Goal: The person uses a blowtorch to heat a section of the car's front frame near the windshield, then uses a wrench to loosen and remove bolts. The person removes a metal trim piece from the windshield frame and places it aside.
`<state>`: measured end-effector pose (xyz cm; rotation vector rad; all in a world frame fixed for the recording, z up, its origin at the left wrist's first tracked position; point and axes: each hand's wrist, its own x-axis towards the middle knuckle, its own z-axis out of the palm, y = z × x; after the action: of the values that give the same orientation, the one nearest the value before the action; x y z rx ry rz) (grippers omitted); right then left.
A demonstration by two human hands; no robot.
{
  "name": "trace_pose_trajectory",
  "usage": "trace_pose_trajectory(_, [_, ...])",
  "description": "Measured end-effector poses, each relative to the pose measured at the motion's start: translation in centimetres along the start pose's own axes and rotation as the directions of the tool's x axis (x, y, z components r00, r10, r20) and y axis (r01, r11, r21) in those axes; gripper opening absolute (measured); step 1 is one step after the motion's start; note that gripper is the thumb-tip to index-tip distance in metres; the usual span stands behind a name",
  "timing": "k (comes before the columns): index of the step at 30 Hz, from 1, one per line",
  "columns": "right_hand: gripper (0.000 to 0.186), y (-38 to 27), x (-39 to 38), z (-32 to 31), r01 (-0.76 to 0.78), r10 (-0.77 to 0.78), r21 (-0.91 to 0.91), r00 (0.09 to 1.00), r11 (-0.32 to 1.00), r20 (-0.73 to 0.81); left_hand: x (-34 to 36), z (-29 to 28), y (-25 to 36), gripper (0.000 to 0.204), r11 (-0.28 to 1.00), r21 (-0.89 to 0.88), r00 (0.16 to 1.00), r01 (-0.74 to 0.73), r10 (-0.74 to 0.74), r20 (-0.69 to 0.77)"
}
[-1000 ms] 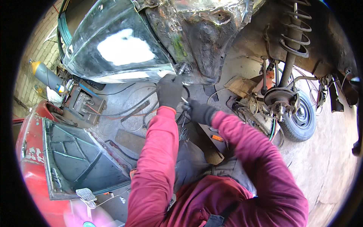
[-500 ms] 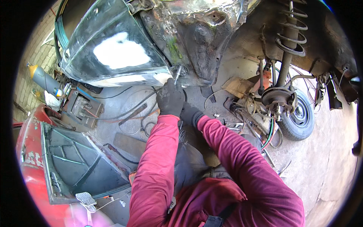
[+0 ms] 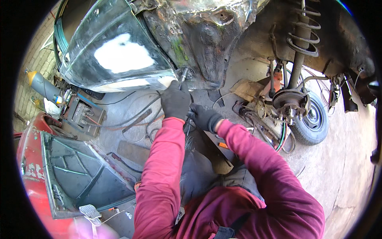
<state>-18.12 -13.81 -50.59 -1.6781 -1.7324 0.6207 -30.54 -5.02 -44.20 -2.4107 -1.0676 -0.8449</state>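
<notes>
My left hand [image 3: 175, 100], in a dark glove, is closed around a silver cylindrical metal tool [image 3: 183, 74] whose upper end meets the lower corner of the rusty body section [image 3: 201, 44], beside a dark panel [image 3: 89, 55] with a large white patch. My right hand [image 3: 203, 117], also gloved, is closed just below and right of my left, on the lower part of what looks like the same tool; the exact thing inside its fingers is mostly hidden.
A coil spring strut [image 3: 300, 47] and brake hub [image 3: 289, 102] hang at right, before a loose wheel [image 3: 316, 133]. At left are a gas cylinder [image 3: 45, 87], a machine box [image 3: 79, 119], a red car body [image 3: 34, 167] and a grey inner panel [image 3: 83, 175]. Cables and metal pieces lie about the floor.
My right hand moves in toward the left hand, then a little back out to the right. The whole view shifts slightly, with surroundings appearing a little further left.
</notes>
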Motion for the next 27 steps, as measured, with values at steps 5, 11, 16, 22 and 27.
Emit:
trace_pose_trajectory(5, [0.044,0.8,1.6,2.6,0.077,-0.096,0.197,0.991,0.977,0.089,-0.4,1.0,0.3,0.029,0.887,-0.250,0.921,0.388,-0.360,0.153])
trace_pose_trajectory(11, [0.039,-5.2,0.0,-12.3,0.245,-0.179,-0.340,0.960,0.908,0.214,-0.2,2.9,-4.1,0.021,-0.607,-0.557,0.541,0.566,-0.237,0.807])
trace_pose_trajectory(16, [0.039,-3.1,0.6,-7.8,0.187,-0.143,-0.363,0.979,0.913,0.143,0.1,1.8,-2.4,0.026,0.188,-0.733,0.702,0.653,-0.513,0.494])
trace_pose_trajectory(22, [0.044,2.6,2.5,4.2,0.148,-0.149,0.261,0.989,0.954,-0.017,0.5,-0.3,1.1,0.028,0.926,-0.048,0.925,0.375,-0.370,0.083])
trace_pose_trajectory(27, [0.044,-2.2,-0.1,-7.9,0.247,-0.226,-0.204,0.966,0.947,0.122,0.3,0.5,-2.9,0.022,0.880,-0.400,0.927,0.255,-0.104,0.362])
